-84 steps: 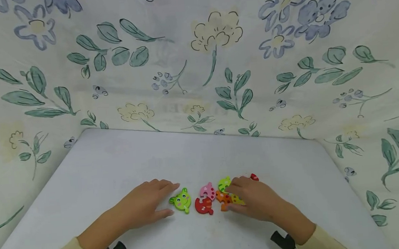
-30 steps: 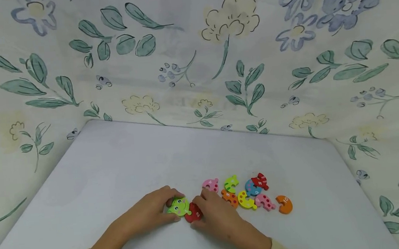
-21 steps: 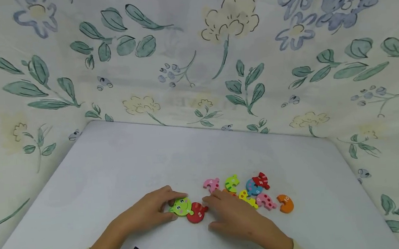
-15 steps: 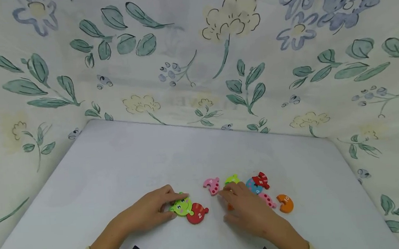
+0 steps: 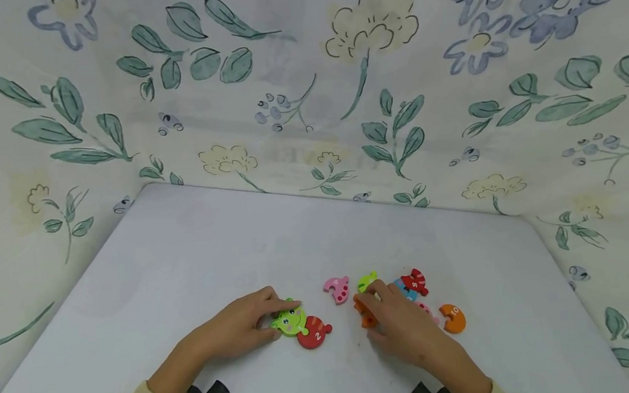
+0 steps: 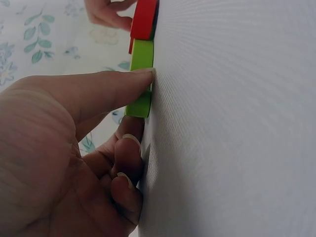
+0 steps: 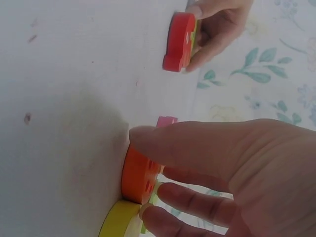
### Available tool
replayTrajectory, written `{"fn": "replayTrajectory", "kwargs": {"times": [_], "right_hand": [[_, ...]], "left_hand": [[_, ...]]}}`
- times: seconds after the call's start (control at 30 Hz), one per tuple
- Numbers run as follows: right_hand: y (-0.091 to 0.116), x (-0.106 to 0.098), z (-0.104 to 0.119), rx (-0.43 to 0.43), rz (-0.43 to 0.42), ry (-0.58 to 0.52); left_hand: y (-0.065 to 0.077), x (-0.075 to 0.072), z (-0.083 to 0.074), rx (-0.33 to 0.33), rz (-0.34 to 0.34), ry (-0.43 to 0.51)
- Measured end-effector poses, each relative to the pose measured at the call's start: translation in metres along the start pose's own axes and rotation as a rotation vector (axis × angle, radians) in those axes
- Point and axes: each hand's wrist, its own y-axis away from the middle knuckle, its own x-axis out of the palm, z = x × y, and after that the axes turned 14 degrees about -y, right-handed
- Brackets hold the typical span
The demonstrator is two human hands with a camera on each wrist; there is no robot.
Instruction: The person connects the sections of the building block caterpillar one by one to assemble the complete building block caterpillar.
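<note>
My left hand [image 5: 233, 329] pinches a green smiling animal-head puzzle piece [image 5: 290, 322] between thumb and fingers, flat on the table. A red puzzle piece numbered 2 [image 5: 314, 334] joins its right side; in the left wrist view the green edge [image 6: 142, 54] meets the red one [image 6: 143, 19]. Farther right, my right hand [image 5: 408, 324] holds an orange dotted puzzle piece [image 5: 364, 315] by its edges. The right wrist view has the thumb on one end of this orange piece [image 7: 134, 173] and fingers at its far side. A yellow piece [image 7: 118, 219] touches it there.
Around the right hand lie a pink piece numbered 4 [image 5: 338, 290], a light green piece [image 5: 367, 282], a red striped piece [image 5: 416, 282] over a blue one [image 5: 407, 290], a partly hidden pink piece, and an orange piece numbered 10 [image 5: 453, 319]. Floral cloth [image 5: 287, 125] surrounds the white table [image 5: 230, 239].
My right hand brought the red 2 piece to the green head, let it go, then moved right and took hold of the orange dotted piece. The left hand took hold of the green head.
</note>
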Motion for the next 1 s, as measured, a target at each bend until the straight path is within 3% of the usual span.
{"fn": "replayTrajectory", "kwargs": {"times": [0.27,0.5,0.7,1.0], "right_hand": [[-0.002,0.0,0.001,0.04,-0.017,0.025],[-0.003,0.004,0.005,0.037,0.045,-0.097],[-0.005,0.011,0.021,0.013,0.09,-0.186],[-0.014,0.024,0.039,-0.024,0.037,-0.124]], "left_hand": [[0.0,-0.003,-0.003,-0.004,0.003,0.01],[0.001,-0.003,-0.003,-0.003,-0.003,0.016],[0.001,-0.002,-0.003,-0.003,0.003,0.01],[0.002,-0.001,-0.002,0.005,-0.001,0.008]]}}
